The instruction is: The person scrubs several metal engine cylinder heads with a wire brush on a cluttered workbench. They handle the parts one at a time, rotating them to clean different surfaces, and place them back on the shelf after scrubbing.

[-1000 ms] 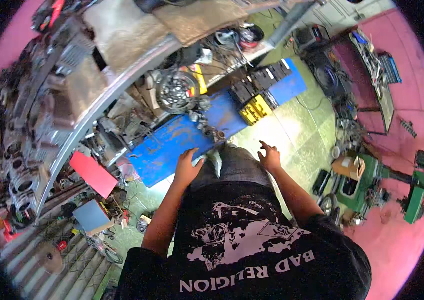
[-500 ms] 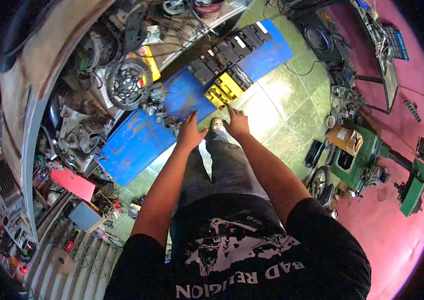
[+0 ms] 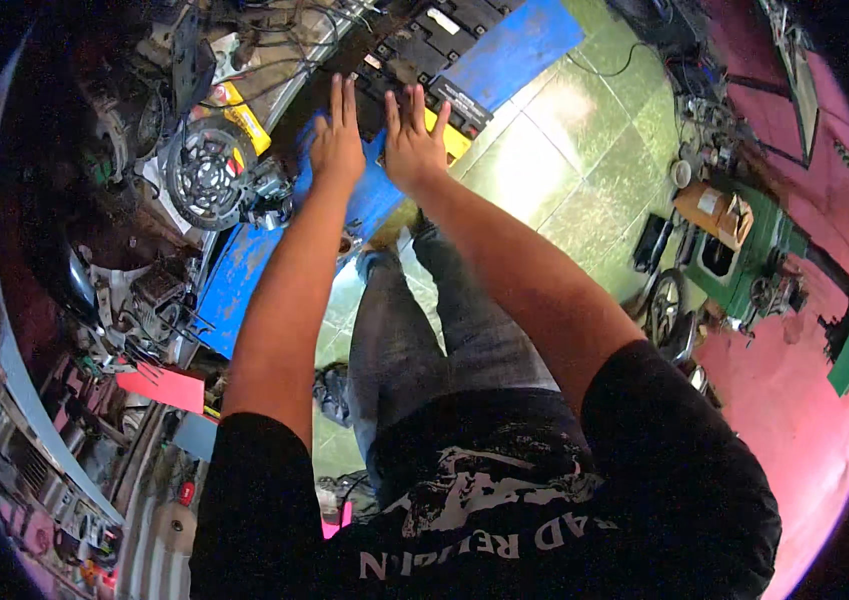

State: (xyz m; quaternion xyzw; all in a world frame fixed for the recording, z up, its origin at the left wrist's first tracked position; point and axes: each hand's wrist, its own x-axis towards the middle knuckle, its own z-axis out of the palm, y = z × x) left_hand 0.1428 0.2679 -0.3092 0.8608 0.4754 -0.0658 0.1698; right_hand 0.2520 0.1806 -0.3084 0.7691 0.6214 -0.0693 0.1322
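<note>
My left hand (image 3: 337, 148) is stretched forward over the blue board (image 3: 244, 268), its fingers straight and close to one another. Beside it, my right hand (image 3: 414, 148) has its fingers spread and reaches toward the batteries. A yellow battery (image 3: 458, 143) shows partly at the right hand's edge; the rest is covered by that hand. Next to it lies a dark battery (image 3: 463, 103) with a pale strip. Several black batteries (image 3: 424, 48) stand in rows beyond. Neither hand visibly grips anything; whether the fingers touch a battery, I cannot tell.
To the left lie a sprocket-like metal wheel (image 3: 206, 172), a yellow box (image 3: 244, 118) and cluttered metal parts. Green floor tiles (image 3: 554, 150) run along the right. A green machine (image 3: 716, 262) with a cardboard box (image 3: 714, 212) stands by the pink wall (image 3: 774, 430).
Both hands have moved forward, farther over the blue board. My right hand now covers most of the yellow batteries. The view has shifted, and my legs have changed position.
</note>
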